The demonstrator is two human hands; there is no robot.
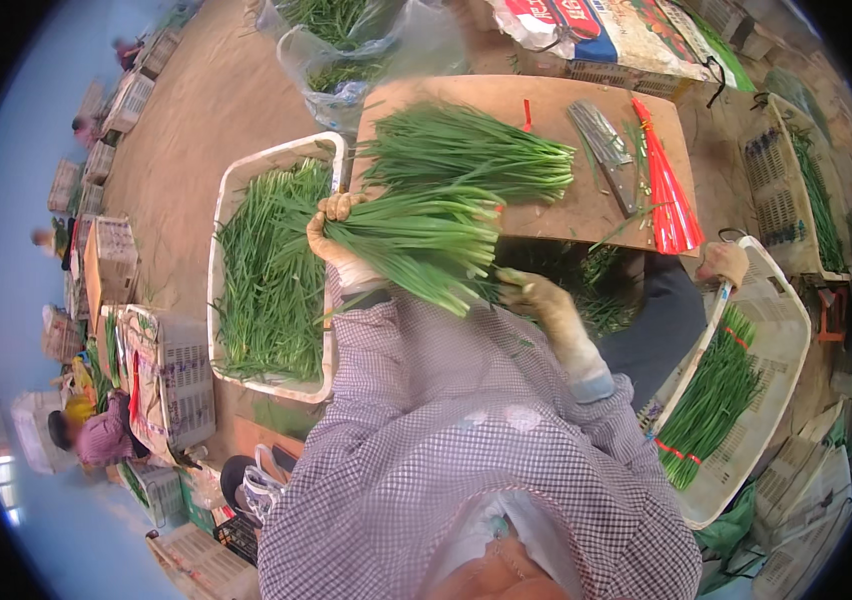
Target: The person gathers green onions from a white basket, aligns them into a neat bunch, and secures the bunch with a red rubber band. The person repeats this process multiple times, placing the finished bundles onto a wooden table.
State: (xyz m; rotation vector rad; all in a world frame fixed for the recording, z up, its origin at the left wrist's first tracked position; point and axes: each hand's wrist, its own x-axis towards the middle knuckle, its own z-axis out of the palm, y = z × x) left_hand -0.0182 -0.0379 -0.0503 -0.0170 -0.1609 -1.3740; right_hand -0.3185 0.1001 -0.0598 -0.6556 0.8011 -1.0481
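My gloved left hand [337,225] is closed around the leafy part of a bunch of green chives [426,232], whose pale cut ends point right. Close to those ends is my gloved right hand [535,291], fingers bent; whether a stem lies between them cannot be told. A second pile of chives [463,150] lies on the brown board [546,90]. To its right lie a cleaver with a dark handle [606,154] and a fan of red ties [666,187]. A short red strip [527,115] lies behind the pile.
A white plastic crate of loose chives [214,300] stands at left, another with red-tied bunches [797,360] at right. A clear plastic bag of greens [426,45] and a printed sack [621,37] are beyond the board. Several people sit among crates at far left.
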